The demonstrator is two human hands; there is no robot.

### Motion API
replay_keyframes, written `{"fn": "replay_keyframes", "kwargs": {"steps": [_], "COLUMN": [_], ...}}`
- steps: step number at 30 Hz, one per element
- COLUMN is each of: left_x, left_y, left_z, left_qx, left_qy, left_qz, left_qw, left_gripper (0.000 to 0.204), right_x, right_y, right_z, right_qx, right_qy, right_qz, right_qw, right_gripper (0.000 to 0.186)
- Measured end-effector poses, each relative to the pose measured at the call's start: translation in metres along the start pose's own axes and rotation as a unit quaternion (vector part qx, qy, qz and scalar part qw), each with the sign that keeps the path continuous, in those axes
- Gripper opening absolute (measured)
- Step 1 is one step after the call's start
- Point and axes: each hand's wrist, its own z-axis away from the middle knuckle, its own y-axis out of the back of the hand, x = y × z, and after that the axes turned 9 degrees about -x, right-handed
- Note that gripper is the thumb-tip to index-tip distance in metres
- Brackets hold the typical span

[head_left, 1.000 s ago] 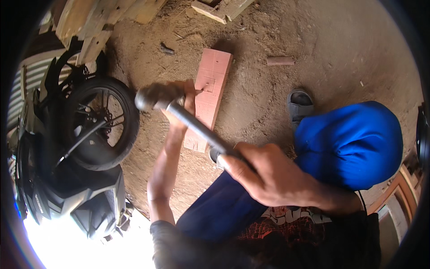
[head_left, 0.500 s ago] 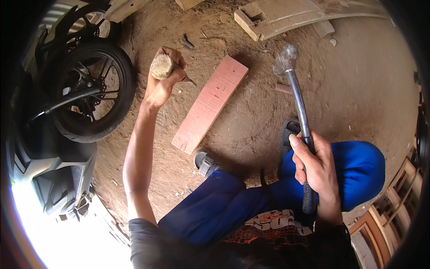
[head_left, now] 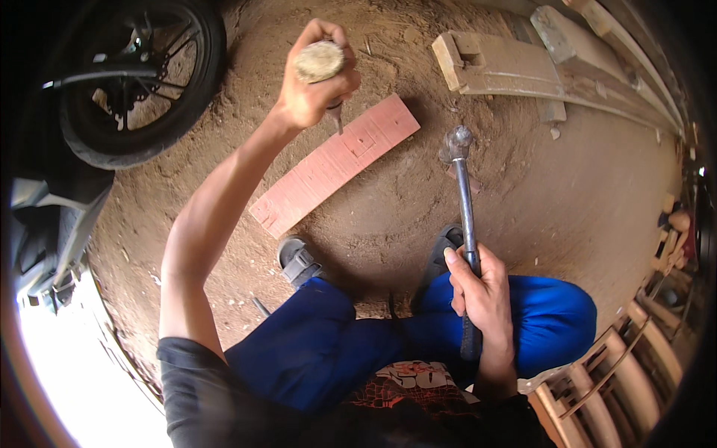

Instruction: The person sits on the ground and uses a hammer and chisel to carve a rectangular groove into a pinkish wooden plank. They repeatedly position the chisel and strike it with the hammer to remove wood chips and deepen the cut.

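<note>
My left hand (head_left: 308, 101) is closed round a chisel (head_left: 320, 61), its pale, round wooden butt facing up. The narrow blade points down at the upper left edge of a reddish wood block (head_left: 328, 170); I cannot tell whether the tip touches it. This block lies slantwise on the ground, with a small marked rectangle towards its far end. In my right hand (head_left: 485, 291) is a hammer (head_left: 467, 201), gripped by its dark handle over my right leg. Its metal head points away from me, to the right of the block and apart from it.
A motorcycle wheel (head_left: 213, 82) stands at the upper left. Carved timber (head_left: 515, 75) lies at the far right, and wooden frame pieces (head_left: 609, 373) sit at the lower right. My sandalled left foot (head_left: 301, 263) is close to the block's near end, on bare earth.
My left hand has brought the chisel over to the block, its blade now pointing down at the edge. The hammer stays in my right hand. The whole view has shifted.
</note>
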Motion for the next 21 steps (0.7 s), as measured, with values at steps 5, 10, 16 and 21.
{"fn": "replay_keyframes", "kwargs": {"steps": [5, 10, 16, 21], "left_x": [-0.011, -0.012, -0.023, -0.015], "left_y": [0.001, -0.005, -0.007, -0.013], "left_z": [0.001, 0.004, 0.01, 0.018], "left_qx": [-0.029, -0.014, 0.004, -0.015], "left_qy": [-0.013, 0.008, -0.026, -0.006], "left_qz": [0.025, -0.021, -0.101, -0.131], "left_qw": [0.999, 1.0, 0.995, 0.991], "left_gripper": [0.039, 0.039, 0.038, 0.038], "right_x": [0.006, 0.008, 0.009, 0.007], "right_y": [-0.006, -0.01, -0.015, -0.019], "right_z": [-0.004, -0.009, -0.013, -0.016], "right_qx": [-0.003, 0.006, 0.017, 0.02], "right_qy": [-0.02, -0.044, -0.065, -0.084], "right_qz": [-0.015, -0.021, -0.026, -0.03], "right_qw": [1.0, 0.999, 0.997, 0.996], "right_gripper": [0.027, 0.023, 0.021, 0.02]}}
